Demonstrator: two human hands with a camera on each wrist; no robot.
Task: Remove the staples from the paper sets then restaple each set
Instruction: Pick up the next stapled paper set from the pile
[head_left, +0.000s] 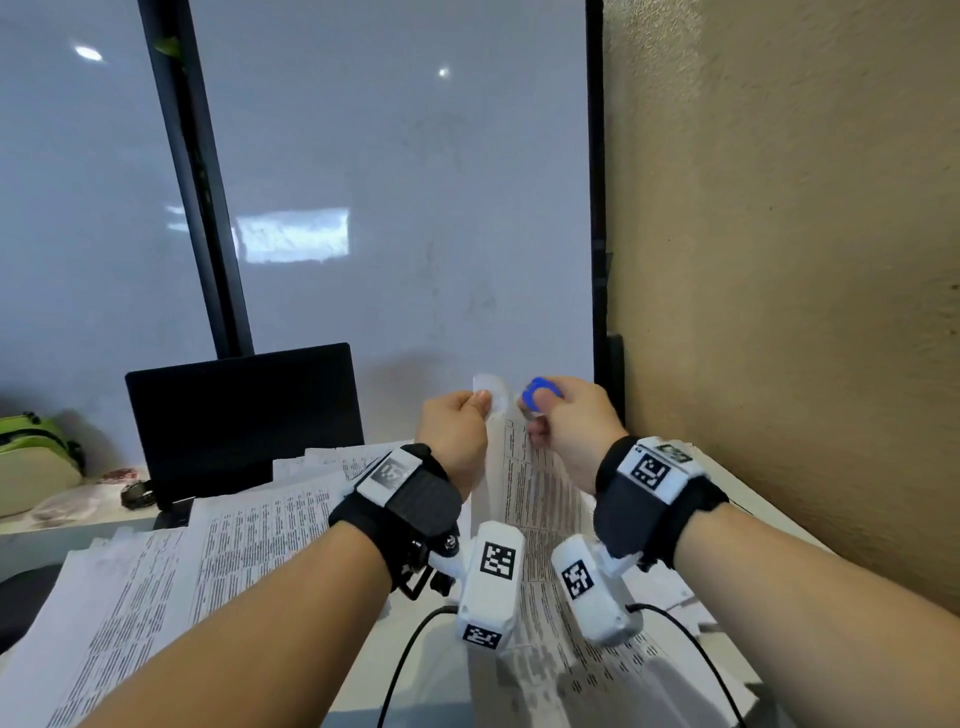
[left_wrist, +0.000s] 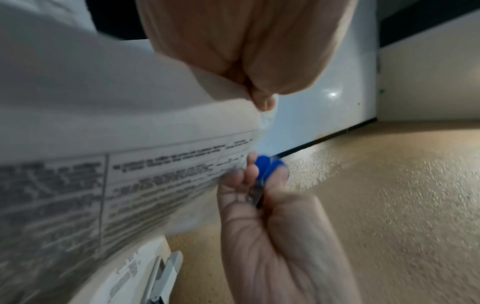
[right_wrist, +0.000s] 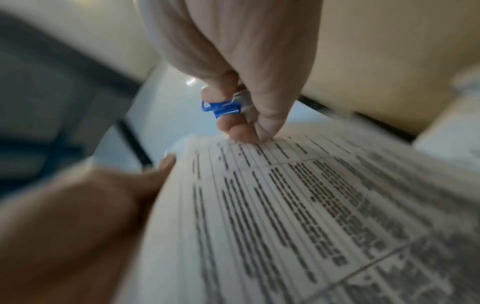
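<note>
I hold a printed paper set (head_left: 524, 483) up off the desk. My left hand (head_left: 457, 421) pinches its curled top corner (head_left: 491, 389) between thumb and fingers. My right hand (head_left: 566, 415) squeezes a small blue staple remover (head_left: 537, 392) just right of that corner, with its lower fingers against the sheet. In the left wrist view the left fingers (left_wrist: 262, 98) grip the corner and the blue remover (left_wrist: 269, 166) sits below it. In the right wrist view the remover (right_wrist: 221, 108) hangs above the printed sheet (right_wrist: 298, 205). No staple is visible.
More printed paper sets (head_left: 218, 545) lie spread over the desk on the left. A black laptop (head_left: 244, 415) stands behind them. A green bag (head_left: 36, 452) sits far left. A whiteboard (head_left: 389, 208) and a beige wall (head_left: 779, 260) close off the back and right.
</note>
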